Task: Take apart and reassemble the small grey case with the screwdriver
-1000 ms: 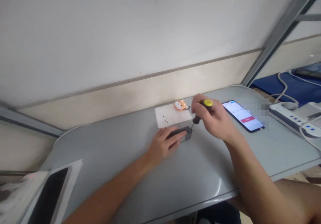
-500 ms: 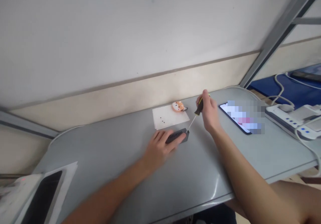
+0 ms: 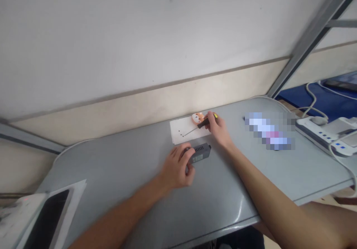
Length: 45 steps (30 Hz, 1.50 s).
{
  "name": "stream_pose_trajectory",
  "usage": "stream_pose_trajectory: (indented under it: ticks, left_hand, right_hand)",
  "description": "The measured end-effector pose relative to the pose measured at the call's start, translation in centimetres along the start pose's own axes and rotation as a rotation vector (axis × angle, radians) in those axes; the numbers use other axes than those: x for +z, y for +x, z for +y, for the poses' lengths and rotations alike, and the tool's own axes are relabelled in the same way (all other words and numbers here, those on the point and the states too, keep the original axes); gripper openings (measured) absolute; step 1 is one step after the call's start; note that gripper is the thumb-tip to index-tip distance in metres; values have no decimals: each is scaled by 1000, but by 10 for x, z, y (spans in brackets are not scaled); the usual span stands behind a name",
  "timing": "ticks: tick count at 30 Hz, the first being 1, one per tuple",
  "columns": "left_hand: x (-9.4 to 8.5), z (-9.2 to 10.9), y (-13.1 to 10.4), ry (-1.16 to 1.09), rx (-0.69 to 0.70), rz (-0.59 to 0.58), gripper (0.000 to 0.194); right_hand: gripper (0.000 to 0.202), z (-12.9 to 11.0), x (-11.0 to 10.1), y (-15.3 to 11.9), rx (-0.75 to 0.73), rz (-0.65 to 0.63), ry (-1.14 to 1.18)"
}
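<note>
My left hand (image 3: 177,169) is closed around the left end of a dark grey box-shaped device (image 3: 203,153) on the desk. Vent slots line its top, and a small display panel shows on its near side. In my right hand (image 3: 220,130) is a screwdriver (image 3: 204,123) with a black and yellow handle. Its thin shaft points down and left, the tip at several tiny dark pieces, apparently screws (image 3: 181,134), lying on white paper (image 3: 174,124). Just behind the screwdriver, an orange and white animal-face trinket (image 3: 196,118) rests on the paper, partly covered.
A phone (image 3: 266,131), blurred out, lies to the right, with a white power strip (image 3: 320,135) and cables beyond it. At the lower left, a dark flat device (image 3: 48,219) rests on white sheets. The wall (image 3: 139,102) borders the grey desk (image 3: 125,159).
My right hand has swung the screwdriver left from the device's right end to the tiny pieces on the paper. My left forefinger has drawn back, and the device's display side has turned into view.
</note>
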<state>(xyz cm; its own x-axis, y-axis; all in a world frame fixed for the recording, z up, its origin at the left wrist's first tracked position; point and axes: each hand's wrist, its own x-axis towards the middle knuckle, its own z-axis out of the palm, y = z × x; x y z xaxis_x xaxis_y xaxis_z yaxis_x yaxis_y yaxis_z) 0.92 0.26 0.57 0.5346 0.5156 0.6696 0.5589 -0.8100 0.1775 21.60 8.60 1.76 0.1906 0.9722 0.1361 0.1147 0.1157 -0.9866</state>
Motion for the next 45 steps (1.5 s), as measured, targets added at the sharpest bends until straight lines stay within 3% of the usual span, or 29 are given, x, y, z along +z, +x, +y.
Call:
stream_pose_trajectory:
  ticks: [11,18,22,29,45]
  left_hand:
    - [6,-3,0,-58,-18,24,29]
    - [18,-14,-4,-349,-265,66,30]
    - [15,-14,-1,-374,-264,132,38]
    - [10,-11,3,-304,-218,188,40]
    - [7,-9,5,-204,-184,168,24]
  right_hand:
    - [55,0,0,1,-19,-2,28]
    - [52,-5,-17,13,69,176,378]
    - [45,-7,-18,15,100,73,526]
    - [46,-4,-10,6,114,-59,400]
    - [47,-4,-11,6,125,-113,336]
